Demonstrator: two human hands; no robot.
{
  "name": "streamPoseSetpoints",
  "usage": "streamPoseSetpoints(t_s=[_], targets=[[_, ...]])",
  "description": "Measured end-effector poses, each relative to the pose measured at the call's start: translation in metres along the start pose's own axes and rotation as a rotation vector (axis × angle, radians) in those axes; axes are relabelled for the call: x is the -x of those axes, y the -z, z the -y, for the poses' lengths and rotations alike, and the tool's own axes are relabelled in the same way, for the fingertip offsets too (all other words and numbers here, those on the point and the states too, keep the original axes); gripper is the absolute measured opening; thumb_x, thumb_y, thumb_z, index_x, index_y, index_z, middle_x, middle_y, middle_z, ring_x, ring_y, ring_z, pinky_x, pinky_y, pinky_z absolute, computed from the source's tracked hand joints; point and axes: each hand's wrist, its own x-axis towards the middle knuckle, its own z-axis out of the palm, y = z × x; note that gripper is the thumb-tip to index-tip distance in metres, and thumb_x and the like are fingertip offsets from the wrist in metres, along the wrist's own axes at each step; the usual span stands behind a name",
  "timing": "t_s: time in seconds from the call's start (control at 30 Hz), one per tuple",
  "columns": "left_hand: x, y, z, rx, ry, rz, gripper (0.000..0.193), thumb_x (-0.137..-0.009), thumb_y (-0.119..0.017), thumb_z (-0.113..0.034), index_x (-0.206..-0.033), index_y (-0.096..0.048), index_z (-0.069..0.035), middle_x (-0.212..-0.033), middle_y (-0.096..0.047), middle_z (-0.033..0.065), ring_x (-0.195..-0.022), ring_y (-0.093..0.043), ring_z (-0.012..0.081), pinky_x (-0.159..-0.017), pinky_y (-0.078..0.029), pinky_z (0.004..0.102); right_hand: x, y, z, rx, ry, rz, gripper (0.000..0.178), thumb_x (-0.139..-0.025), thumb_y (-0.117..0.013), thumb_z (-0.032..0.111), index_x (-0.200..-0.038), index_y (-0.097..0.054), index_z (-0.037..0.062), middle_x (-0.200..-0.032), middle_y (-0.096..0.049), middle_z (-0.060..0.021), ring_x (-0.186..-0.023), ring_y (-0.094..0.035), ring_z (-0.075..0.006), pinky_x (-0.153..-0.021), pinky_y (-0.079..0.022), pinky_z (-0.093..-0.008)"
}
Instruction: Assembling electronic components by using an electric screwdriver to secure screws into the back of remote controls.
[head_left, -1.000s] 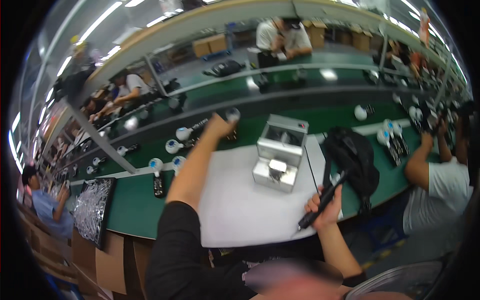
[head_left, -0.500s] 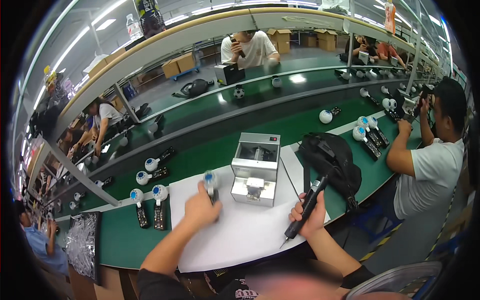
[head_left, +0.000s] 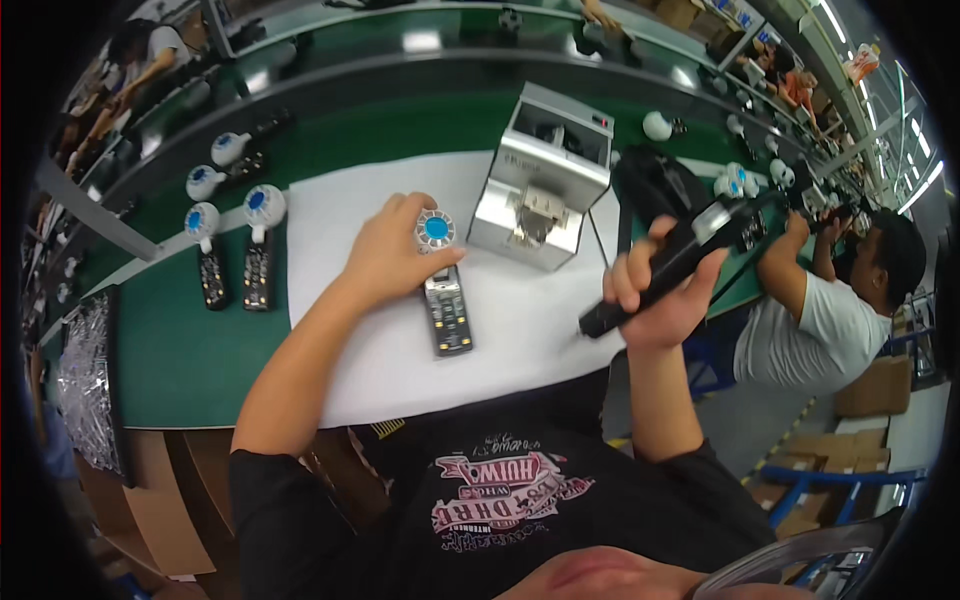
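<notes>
Left hand (head_left: 388, 255): grasping the round head of the device, fingers curled over its far left side, thumb laid across just below the blue disc.
Left arm (head_left: 300, 355): slants from the lower left up toward the right, bent slightly at the wrist.
Device (head_left: 448, 312): over the white sheet (head_left: 385, 375), in front of the person, blue disc facing up, dark board handle pointing back toward the body; whether it rests on the sheet is hard to tell.
Right hand (head_left: 672, 295): clenched around the black screwdriver (head_left: 657, 280), fingers wrapped from the left, thumb along the right side.
Right arm (head_left: 662, 405): rises nearly upright from the lower edge.
Screwdriver tilt: nose end low and left, rear end high and right; the bit is blurred.
Silver box (head_left: 545, 185): on the sheet, between both hands and farther away.
Green table (head_left: 165, 375): bears two similar devices (head_left: 260, 265) side by side, left of the sheet.
</notes>
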Motion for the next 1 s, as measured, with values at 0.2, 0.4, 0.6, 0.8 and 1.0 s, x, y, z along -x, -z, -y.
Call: streamPoseSetpoints(t_s=[0.2, 0.4, 0.6, 0.8, 1.0], targets=[[0.009, -0.005, 0.011, 0.083, -0.048, 0.092, 0.064, -0.071, -0.086, -0.041, -0.116, -0.06, -0.002, -0.109, -0.069, 0.0203, -0.099, -0.068, 0.0381, -0.086, -0.053, 0.0435, -0.054, -0.049, -0.025, 0.431, 0.371, 0.157, 0.074, -0.094, -0.049, 0.072, -0.127, -0.051, 0.006, -0.079, -0.061, -0.0102, -0.062, -0.057, -0.02, -0.063, -0.049, -0.0348], [0.014, -0.013, 0.008, 0.162, -0.038, 0.055, 0.063, -0.073, -0.084, -0.046, -0.113, -0.061, -0.002, -0.097, -0.071, 0.0206, -0.091, -0.069, 0.0376, -0.081, -0.054, 0.043, -0.072, -0.061, -0.059, 0.809, 0.464, -0.045, 0.078, -0.092, -0.052, 0.074, -0.125, -0.05, 0.0032, -0.08, -0.061, -0.0132, -0.062, -0.058, -0.0221, -0.062, -0.05, -0.0367], [0.015, -0.015, 0.013, 0.059, -0.038, 0.047, 0.062, -0.074, -0.081, -0.049, -0.108, -0.064, -0.001, -0.095, -0.071, 0.0195, -0.089, -0.07, 0.037, -0.079, -0.055, 0.0416, -0.052, -0.066, -0.062, 0.689, 0.308, 0.126, 0.083, -0.092, -0.046, 0.077, -0.129, -0.048, 0.003, -0.08, -0.062, -0.0123, -0.061, -0.059, -0.0226, -0.062, -0.05, -0.037], [0.011, -0.017, 0.017, 0.091, -0.084, 0.011, 0.06, -0.074, -0.081, -0.05, -0.103, -0.066, 0.001, -0.095, -0.071, 0.0192, -0.089, -0.069, 0.0365, -0.078, -0.054, 0.0415, -0.034, -0.055, -0.078, 0.336, 0.186, 0.247, 0.088, -0.091, -0.04, 0.081, -0.134, -0.047, 0.0035, -0.082, -0.063, -0.0118, -0.062, -0.059, -0.0232, -0.062, -0.049, -0.0384], [0.009, -0.024, 0.018, 0.088, -0.091, 0.008, 0.061, -0.075, -0.08, -0.048, -0.105, -0.067, 0.003, -0.097, -0.071, 0.0204, -0.09, -0.069, 0.0367, -0.08, -0.054, 0.0415, -0.029, -0.045, -0.084, 0.281, 0.214, 0.254, 0.088, -0.091, -0.042, 0.081, -0.135, -0.046, 0.0045, -0.086, -0.064, -0.0123, -0.067, -0.06, -0.0236, -0.066, -0.049, -0.0397]])
